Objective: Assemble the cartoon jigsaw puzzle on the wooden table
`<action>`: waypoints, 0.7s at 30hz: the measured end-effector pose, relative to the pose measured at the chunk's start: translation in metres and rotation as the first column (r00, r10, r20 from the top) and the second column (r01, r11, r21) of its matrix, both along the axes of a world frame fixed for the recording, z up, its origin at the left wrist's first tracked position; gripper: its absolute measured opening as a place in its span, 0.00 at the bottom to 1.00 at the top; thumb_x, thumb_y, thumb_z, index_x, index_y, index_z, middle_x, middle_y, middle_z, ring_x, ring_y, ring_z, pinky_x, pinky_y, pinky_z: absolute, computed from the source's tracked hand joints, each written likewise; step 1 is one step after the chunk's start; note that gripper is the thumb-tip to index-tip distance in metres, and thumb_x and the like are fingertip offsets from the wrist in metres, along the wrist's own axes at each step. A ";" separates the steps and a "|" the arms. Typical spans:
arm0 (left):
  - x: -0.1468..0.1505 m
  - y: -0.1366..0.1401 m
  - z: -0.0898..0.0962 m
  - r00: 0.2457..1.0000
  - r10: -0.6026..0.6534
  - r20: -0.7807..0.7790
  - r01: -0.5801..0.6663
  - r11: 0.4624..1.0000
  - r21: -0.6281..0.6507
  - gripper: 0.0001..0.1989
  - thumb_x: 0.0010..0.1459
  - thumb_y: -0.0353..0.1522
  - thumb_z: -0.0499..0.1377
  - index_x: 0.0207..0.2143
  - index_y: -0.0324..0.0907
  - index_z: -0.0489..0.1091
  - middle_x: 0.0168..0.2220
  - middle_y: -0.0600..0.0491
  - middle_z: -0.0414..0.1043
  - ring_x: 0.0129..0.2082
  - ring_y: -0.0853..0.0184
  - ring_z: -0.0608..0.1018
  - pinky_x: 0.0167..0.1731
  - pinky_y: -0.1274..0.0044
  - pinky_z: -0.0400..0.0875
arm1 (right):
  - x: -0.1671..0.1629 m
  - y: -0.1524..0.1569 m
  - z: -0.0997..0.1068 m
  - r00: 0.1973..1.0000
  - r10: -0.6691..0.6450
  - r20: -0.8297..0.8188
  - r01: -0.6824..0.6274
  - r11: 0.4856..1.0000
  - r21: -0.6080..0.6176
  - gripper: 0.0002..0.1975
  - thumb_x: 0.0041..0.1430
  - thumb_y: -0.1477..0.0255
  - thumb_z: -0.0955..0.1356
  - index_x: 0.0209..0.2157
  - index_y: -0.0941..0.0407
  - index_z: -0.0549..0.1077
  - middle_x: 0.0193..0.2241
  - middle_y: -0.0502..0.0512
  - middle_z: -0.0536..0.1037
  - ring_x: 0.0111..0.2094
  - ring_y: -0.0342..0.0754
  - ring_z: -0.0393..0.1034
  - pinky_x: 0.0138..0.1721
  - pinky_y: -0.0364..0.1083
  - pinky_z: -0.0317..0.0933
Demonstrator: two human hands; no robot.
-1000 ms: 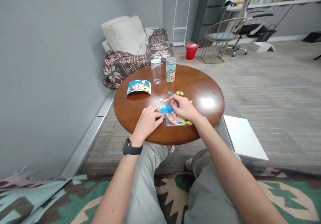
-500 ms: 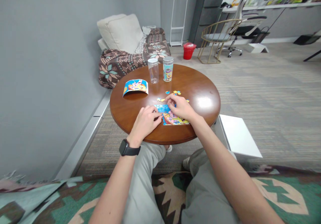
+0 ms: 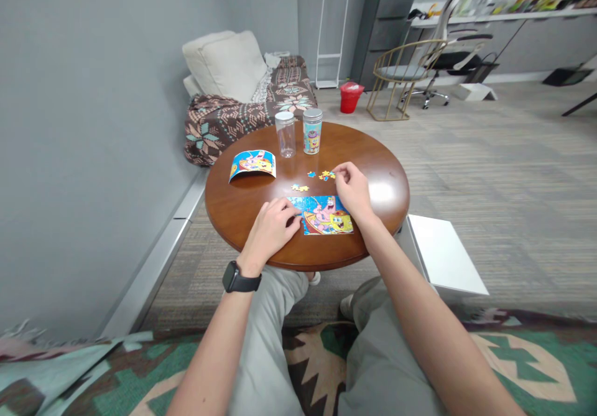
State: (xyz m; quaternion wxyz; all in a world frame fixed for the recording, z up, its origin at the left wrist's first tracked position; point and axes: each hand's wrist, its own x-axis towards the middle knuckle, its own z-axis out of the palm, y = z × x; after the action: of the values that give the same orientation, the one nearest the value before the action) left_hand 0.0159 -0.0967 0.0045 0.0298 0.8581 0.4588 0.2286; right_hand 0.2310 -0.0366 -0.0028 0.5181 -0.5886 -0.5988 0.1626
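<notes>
A partly joined jigsaw puzzle (image 3: 329, 220) with yellow and pink cartoon figures on blue lies near the front of the round table. My left hand (image 3: 275, 226) rests at its left edge, thumb and fingers bent together; whatever they pinch is too small to make out. My right hand (image 3: 353, 190) is beyond the puzzle's upper right corner. Its thumb and fingertips close on a puzzle piece (image 3: 333, 175) at the right end of a small cluster. More loose puzzle pieces (image 3: 300, 188) lie behind the puzzle, and a blue piece (image 3: 311, 174) sits farther back.
A curved picture card (image 3: 254, 162) stands on the wooden table (image 3: 373, 145) at left. Behind are a clear jar (image 3: 286, 135) and a cartoon-printed jar (image 3: 312, 131), both lidded. A white box (image 3: 445, 251) stands right of the table; a patterned sofa (image 3: 242, 114) is behind it.
My right hand has moved right and slightly back, from above the puzzle to the loose pieces, uncovering the picture. My left hand stays at the puzzle's left edge.
</notes>
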 end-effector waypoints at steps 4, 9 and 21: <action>-0.001 0.001 0.000 0.966 0.165 0.200 -0.166 0.986 -0.012 0.06 0.62 0.29 0.56 0.39 0.42 0.72 0.38 0.50 0.74 0.39 0.62 0.75 0.41 0.70 0.67 | 0.002 0.003 -0.004 0.999 0.032 0.014 -0.032 0.999 -0.014 0.08 0.56 0.76 0.62 0.33 0.54 0.72 0.27 0.53 0.75 0.30 0.49 0.68 0.36 0.48 0.61; -0.006 0.008 0.017 0.882 0.312 0.354 -0.281 0.950 -0.136 0.05 0.57 0.26 0.56 0.33 0.43 0.69 0.30 0.54 0.72 0.30 0.67 0.74 0.35 0.74 0.67 | -0.009 0.000 -0.009 0.951 0.195 0.240 -0.201 0.980 -0.002 0.10 0.55 0.78 0.62 0.31 0.54 0.74 0.31 0.54 0.76 0.36 0.51 0.69 0.44 0.50 0.63; 0.000 0.082 0.019 0.965 0.162 0.207 -0.198 0.966 0.168 0.06 0.59 0.26 0.53 0.30 0.43 0.66 0.32 0.49 0.70 0.40 0.59 0.72 0.45 0.68 0.64 | -0.019 0.002 0.006 0.847 0.293 0.444 -0.239 0.955 -0.174 0.08 0.57 0.79 0.66 0.33 0.56 0.77 0.29 0.56 0.75 0.34 0.50 0.69 0.42 0.49 0.63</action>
State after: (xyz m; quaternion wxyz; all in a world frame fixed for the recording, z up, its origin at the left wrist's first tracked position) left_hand 0.0155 -0.0151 0.0238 -0.0278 0.7856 0.5066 0.3540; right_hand 0.2117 -0.0350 0.0034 0.2978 -0.5497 -0.7711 0.1205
